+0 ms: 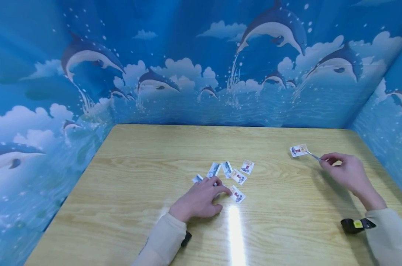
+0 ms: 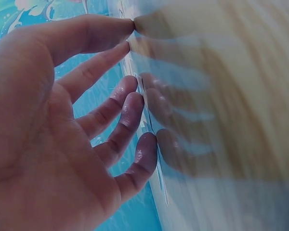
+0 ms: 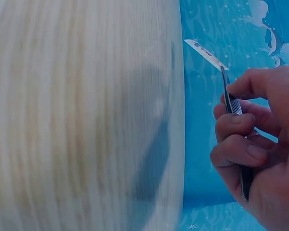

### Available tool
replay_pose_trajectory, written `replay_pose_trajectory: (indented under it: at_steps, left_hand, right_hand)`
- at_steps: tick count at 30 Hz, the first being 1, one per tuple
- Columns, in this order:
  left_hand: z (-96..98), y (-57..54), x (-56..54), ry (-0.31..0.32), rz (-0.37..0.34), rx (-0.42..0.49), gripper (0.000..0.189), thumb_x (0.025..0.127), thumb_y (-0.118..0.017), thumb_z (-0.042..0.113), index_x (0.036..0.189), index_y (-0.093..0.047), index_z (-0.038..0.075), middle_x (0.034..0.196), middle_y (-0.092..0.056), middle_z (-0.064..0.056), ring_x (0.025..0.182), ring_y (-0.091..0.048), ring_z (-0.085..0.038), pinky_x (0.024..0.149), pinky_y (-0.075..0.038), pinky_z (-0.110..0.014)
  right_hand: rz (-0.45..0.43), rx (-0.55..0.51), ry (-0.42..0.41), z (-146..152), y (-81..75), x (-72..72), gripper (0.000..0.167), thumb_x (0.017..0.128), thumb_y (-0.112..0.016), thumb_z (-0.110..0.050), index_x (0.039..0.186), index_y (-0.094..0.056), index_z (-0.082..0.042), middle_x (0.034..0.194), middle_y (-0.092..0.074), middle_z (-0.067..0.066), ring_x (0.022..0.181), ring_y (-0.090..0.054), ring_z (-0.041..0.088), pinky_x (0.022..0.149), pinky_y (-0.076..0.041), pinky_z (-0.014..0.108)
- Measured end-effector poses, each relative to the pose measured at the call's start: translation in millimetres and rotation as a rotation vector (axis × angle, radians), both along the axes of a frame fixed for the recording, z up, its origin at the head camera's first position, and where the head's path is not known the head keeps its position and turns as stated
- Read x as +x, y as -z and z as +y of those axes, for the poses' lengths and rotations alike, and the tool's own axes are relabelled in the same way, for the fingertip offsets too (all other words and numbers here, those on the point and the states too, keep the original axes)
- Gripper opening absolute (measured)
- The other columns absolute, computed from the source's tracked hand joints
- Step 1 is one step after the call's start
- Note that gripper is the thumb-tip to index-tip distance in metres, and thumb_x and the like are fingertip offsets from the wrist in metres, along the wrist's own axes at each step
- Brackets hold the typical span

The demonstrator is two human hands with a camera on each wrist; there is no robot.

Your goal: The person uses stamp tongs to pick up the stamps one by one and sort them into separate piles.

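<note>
Fingers of right hand (image 1: 345, 171) pinch tweezers (image 1: 313, 155); tips hold one card (image 1: 297, 150) by its right edge, above table (image 1: 147, 147), toward far right corner. Left hand (image 1: 201, 201) spread, fingertips down among loose cards (image 1: 238, 177), well in from far edge. Card likely light, bendy: pinch edge gently.

The left hand (image 1: 201, 197) is palm down, fingers (image 2: 127, 115) spread — the right hand (image 1: 345, 173) hovers, fingers curled in a pinch.
</note>
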State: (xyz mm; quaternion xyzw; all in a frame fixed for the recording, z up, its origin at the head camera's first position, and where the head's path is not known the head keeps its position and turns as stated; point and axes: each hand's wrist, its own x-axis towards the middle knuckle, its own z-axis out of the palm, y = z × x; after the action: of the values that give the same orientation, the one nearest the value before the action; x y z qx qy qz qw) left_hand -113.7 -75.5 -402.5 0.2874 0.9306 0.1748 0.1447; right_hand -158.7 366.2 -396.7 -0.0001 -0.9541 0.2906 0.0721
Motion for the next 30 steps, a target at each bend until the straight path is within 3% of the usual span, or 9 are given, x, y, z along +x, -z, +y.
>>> replay_pose_trajectory:
  at_steps: [5, 14, 25, 30]
  left_hand:
    - [0.3, -0.5, -0.1, -0.007, -0.014, -0.002, 0.048, 0.088, -0.07, 0.025, 0.134, -0.064, 0.038, 0.135, -0.054, 0.003, 0.11, -0.05, -0.014, 0.104, -0.046, -0.048]
    - [1.4, -1.7, 0.0, -0.016, -0.038, -0.01, 0.048, 0.089, -0.069, 0.025, 0.135, -0.063, 0.039, 0.135, -0.053, 0.005, 0.113, -0.049, -0.015, 0.107, -0.044, -0.052]
    - [0.9, -2.7, 0.2, -0.016, -0.037, -0.007, 0.048, 0.089, -0.07, 0.025, 0.134, -0.063, 0.038, 0.136, -0.053, 0.004, 0.114, -0.049, -0.015, 0.108, -0.044, -0.054]
    - [0.9, -2.8, 0.4, -0.011, -0.029, -0.006, 0.048, 0.089, -0.07, 0.025, 0.135, -0.063, 0.038, 0.136, -0.053, 0.004, 0.115, -0.05, -0.016, 0.108, -0.044, -0.054]
  right_hand:
    - [-0.003, 0.012, 0.007, 5, 1.9, -4.8, 0.032, 0.099, -0.063, -0.028, 0.11, -0.073, 0.0, 0.082, -0.063, -0.014, 0.063, -0.053, -0.003, 0.052, -0.042, 0.025]
    - [0.006, 0.054, 0.026, 13, 2.2, -13.7, 0.03, 0.098, -0.063, -0.026, 0.108, -0.073, 0.001, 0.089, -0.071, 0.01, 0.067, -0.048, -0.005, 0.052, -0.04, 0.028]
    - [-0.02, 0.103, 0.024, 20, 1.5, -26.5, 0.033, 0.098, -0.06, -0.026, 0.108, -0.073, 0.002, 0.095, -0.072, 0.021, 0.071, -0.052, 0.005, 0.056, -0.04, 0.026]
    - [-0.029, 0.106, -0.002, 21, 3.6, -32.5, 0.031, 0.097, -0.061, -0.022, 0.104, -0.073, 0.005, 0.089, -0.072, 0.021, 0.066, -0.052, 0.004, 0.055, -0.041, 0.026]
